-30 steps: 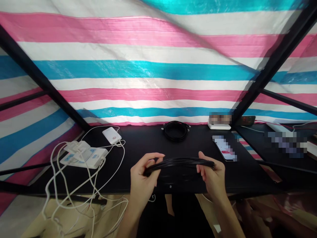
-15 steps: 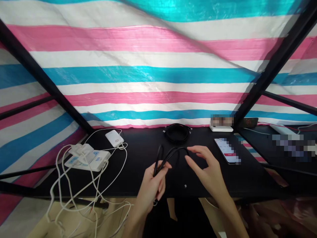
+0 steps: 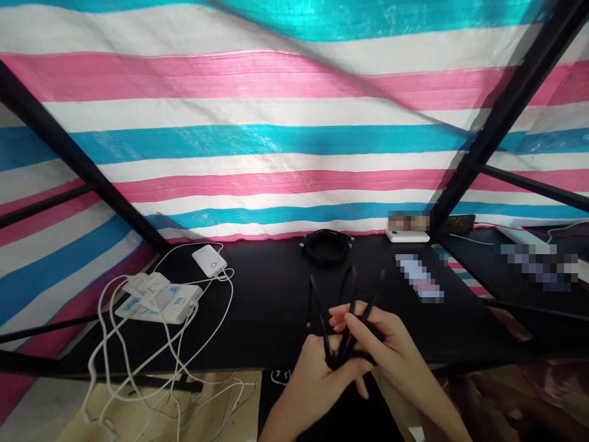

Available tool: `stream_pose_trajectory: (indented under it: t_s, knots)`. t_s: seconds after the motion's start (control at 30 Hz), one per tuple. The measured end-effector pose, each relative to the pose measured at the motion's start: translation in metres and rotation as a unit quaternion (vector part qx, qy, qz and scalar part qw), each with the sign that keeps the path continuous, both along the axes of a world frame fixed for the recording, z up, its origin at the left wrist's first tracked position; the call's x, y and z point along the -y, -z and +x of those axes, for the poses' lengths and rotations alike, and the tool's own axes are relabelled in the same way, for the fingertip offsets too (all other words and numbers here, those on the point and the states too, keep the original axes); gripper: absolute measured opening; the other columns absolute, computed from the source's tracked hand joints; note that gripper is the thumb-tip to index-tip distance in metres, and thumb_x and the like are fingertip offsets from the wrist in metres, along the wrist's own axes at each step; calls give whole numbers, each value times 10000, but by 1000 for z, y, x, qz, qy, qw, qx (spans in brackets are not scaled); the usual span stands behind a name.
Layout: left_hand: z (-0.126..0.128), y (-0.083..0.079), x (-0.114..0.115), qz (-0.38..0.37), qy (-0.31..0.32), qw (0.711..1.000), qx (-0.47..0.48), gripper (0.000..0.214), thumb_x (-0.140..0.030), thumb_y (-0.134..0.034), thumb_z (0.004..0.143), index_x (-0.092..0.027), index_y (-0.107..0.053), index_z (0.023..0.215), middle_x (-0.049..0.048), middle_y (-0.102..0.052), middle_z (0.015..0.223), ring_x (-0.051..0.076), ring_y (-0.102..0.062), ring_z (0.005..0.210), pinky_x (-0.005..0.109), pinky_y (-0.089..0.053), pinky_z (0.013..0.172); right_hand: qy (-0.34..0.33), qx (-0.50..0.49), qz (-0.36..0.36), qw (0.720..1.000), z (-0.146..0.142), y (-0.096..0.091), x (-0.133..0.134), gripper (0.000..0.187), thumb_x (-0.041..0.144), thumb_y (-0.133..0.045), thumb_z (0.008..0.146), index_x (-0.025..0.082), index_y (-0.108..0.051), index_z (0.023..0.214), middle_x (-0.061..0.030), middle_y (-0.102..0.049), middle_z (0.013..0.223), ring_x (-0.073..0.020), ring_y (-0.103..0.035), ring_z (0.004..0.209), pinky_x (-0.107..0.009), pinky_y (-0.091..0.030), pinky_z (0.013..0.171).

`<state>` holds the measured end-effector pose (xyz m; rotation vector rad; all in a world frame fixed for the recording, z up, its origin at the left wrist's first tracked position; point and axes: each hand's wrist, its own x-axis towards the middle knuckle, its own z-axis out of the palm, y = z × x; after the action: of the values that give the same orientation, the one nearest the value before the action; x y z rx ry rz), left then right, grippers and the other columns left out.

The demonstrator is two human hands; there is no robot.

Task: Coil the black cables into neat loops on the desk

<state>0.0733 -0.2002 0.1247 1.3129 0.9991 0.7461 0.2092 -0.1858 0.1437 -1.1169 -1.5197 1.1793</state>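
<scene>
Right, both hands busy: L hand (image 3: pixel 317 374) closed round the black cable (image 3: pixel 343 350), R hand (image 3: pixel 380 334) narrow, pinching its strands w/ thumb + fingers, all approx. over the table's (image 3: pixel 257 313) front edge. Another black coil (image 3: pixel 327 264) lies nr the back edge, phone (image 3: pixel 416 276) nr the right edge.

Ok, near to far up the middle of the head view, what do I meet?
Left hand and right hand together at the held cable → coil → striped sheet.
</scene>
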Motion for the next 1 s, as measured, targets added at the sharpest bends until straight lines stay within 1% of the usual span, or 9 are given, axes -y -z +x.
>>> stream_pose_trajectory:
  t_s: [0.13, 0.2, 0.27, 0.33, 0.4, 0.57, 0.7, 0.83, 1.0]
  knots:
    - [-9, -4, -8, 45, -79, 996, 5, 201, -283, -572, 791, -158, -724, 758, 53, -724, 716, 178, -663, 687, 265, -500, 655, 57, -34, 5, 998, 10, -1, 2, 268, 405, -495, 903, 196, -654, 851, -41, -686, 811, -163, -646, 743, -223, -511, 625]
    - [-16, -3, -11, 44, -124, 991, 22, 277, -352, -544, 813, -145, -717, 874, 66, -716, 682, 151, -644, 557, 222, -449, 490, 83, -60, 9, 995, 16, -1, 2, 283, 417, -452, 923, 199, -604, 826, -21, -663, 712, -146, -625, 675, -217, -492, 610]
    - [-23, -1, -13, 35, -166, 985, 27, 363, -433, -531, 819, -130, -691, 940, 58, -689, 609, 111, -564, 391, 181, -296, 345, 91, -94, -3, 991, 21, 0, 2, 289, 433, -407, 940, 205, -566, 863, 15, -599, 591, -132, -591, 579, -220, -479, 581]
    - [-29, -2, -13, 36, -210, 977, 26, 434, -500, -520, 817, -119, -669, 962, 41, -659, 556, 72, -458, 289, 175, -186, 307, 85, -125, -22, 988, 25, 0, 4, 299, 457, -384, 944, 210, -545, 897, 55, -501, 508, -118, -536, 470, -223, -469, 527]
    - [-32, -5, -11, 43, -233, 971, 26, 480, -547, -513, 807, -112, -664, 944, 31, -638, 528, 53, -393, 259, 177, -168, 303, 83, -134, -36, 987, 27, -1, 6, 322, 485, -380, 938, 208, -542, 909, 84, -412, 467, -101, -461, 378, -215, -439, 452]
    - [-26, -12, -5, 42, -173, 984, 26, 507, -578, -531, 784, -115, -696, 909, 52, -652, 583, 28, -356, 286, 173, -200, 313, 54, -42, -41, 997, 21, -5, 17, 367, 497, -365, 940, 201, -579, 905, 94, -355, 419, -84, -345, 330, -189, -335, 372]
    - [-16, -10, -1, 31, -132, 988, 74, 594, -619, -563, 741, -124, -672, 1051, -16, -561, 515, 21, -310, 288, 172, -269, 305, -58, 85, -4, 995, 7, -10, 27, 398, 414, -406, 946, 212, -508, 619, 61, -437, 434, -87, -462, 434, -185, -408, 519]
    - [-12, -9, 1, -4, -144, 985, 90, 573, -603, -578, 741, -141, -635, 1075, -6, -597, 610, 7, -294, 293, 165, -269, 293, -158, 157, -19, 975, -5, -13, 29, 408, 343, -388, 959, 215, -459, 577, 63, -488, 439, -84, -478, 402, -182, -405, 511]
    - [-19, -13, 3, 42, -166, 985, 18, 468, -545, -500, 825, -161, -635, 1057, 42, -684, 719, 35, -390, 334, 174, -292, 333, -113, 152, 22, 982, 0, -12, 23, 350, 367, -370, 961, 229, -615, 751, 13, -672, 721, -132, -638, 649, -198, -460, 611]
